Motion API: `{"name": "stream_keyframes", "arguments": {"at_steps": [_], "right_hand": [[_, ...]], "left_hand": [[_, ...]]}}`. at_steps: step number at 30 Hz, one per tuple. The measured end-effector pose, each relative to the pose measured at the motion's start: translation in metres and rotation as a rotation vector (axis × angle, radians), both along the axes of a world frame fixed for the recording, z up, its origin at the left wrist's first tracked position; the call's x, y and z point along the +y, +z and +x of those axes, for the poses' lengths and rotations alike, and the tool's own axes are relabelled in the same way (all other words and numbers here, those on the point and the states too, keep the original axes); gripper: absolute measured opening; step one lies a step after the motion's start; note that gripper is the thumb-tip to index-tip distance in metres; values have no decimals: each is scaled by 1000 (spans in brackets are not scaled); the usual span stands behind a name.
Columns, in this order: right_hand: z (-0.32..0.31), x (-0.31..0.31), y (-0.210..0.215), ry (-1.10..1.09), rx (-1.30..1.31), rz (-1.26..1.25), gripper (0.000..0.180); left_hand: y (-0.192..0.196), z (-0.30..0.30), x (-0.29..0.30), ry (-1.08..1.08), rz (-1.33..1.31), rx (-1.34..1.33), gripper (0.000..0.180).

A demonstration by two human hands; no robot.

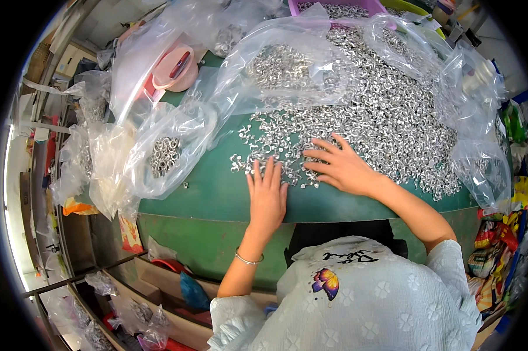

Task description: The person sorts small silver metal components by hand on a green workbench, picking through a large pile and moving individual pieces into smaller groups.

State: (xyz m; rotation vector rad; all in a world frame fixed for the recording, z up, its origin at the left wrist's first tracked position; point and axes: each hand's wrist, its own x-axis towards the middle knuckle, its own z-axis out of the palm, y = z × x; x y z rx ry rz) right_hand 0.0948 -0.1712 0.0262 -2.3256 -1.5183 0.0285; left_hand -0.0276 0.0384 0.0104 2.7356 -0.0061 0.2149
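A large heap of small silvery metal pieces (387,111) spreads over the green tabletop (211,187), thinning out toward its left side. At the heap's near left edge, my left hand (267,196) lies palm down with fingers stretched out, its fingertips touching a few loose pieces. My right hand (346,168) rests flat a little to the right and farther in, fingers spread over the pieces. Between the two hands lies a small scatter of the same pieces. Neither hand grips anything that I can see. The pieces under my palms are hidden.
A clear plastic bag (176,137) holding metal rings lies open at the left. Behind it stands a pink tub (175,69). More clear plastic sheeting (287,64) covers part of the heap. A purple bin (340,8) of pieces stands at the back. Drawers (147,281) are below left.
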Motion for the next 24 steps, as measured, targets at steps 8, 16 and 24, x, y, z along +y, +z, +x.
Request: {"name": "stream_keyframes", "arguments": {"at_steps": [8,16,24], "right_hand": [[22,5,-3,-359,17,365,16],[13,11,-3,-208,-59,80,36],[21,-28,5,-455,86,338,25]], "left_hand": [[-3,8,16,157,-236,-236,36],[-4,15,11,140,104,27,50],[4,8,12,160,-175,-182,18]]}}
